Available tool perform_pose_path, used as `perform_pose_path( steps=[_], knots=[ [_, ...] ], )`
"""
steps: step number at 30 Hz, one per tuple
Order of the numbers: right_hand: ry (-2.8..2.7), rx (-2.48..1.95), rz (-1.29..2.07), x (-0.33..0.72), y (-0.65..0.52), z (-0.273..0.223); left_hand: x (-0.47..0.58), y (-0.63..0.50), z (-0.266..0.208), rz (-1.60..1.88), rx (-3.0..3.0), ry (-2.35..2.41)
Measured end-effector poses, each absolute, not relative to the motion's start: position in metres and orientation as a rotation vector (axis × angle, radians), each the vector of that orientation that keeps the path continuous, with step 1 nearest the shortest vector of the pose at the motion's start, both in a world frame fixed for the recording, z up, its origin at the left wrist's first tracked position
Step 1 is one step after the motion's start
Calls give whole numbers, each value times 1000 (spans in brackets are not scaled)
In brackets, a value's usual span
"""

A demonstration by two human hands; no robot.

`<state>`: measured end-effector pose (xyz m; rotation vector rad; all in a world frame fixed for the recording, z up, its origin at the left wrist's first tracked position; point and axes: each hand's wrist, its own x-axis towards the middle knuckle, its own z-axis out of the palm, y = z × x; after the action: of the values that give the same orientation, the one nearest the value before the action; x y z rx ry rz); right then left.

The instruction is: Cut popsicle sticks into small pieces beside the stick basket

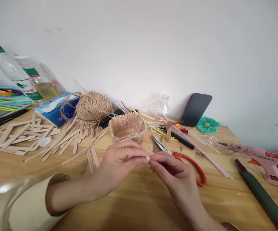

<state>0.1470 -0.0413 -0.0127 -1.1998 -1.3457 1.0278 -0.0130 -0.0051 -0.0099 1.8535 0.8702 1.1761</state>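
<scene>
My left hand [123, 158] and my right hand [174, 170] meet in front of me, fingertips pinched together. Between them is a small pale wooden piece [148, 158], mostly covered by the fingers; it looks like a bit of craft stick. Just behind my left hand stands a small basket [128, 125] of upright craft sticks, with a silvery pipe cleaner around it. Red-handled scissors [189, 162] lie behind my right hand, blades pointing to the back left.
Loose craft sticks [76, 138] and a twine ball [93, 106] lie left, near a tissue pack [57, 107] and bottles [11, 69]. A phone [196, 109] leans on the wall by a teal flower [208, 124]. At right are a pink glue gun [261, 157] and a dark green tool [261, 192].
</scene>
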Motion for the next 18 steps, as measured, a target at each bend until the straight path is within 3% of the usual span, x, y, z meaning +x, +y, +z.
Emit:
perform_pose_path(
  steps=[12,18],
  knots=[
    [-1161,-1244,1339,149,-40,-13,-15,-3,-15,1293,1958,735],
    [-1197,-1243,1296,152,-38,-13,-16,-2,-16,1254,1909,734]
  ],
)
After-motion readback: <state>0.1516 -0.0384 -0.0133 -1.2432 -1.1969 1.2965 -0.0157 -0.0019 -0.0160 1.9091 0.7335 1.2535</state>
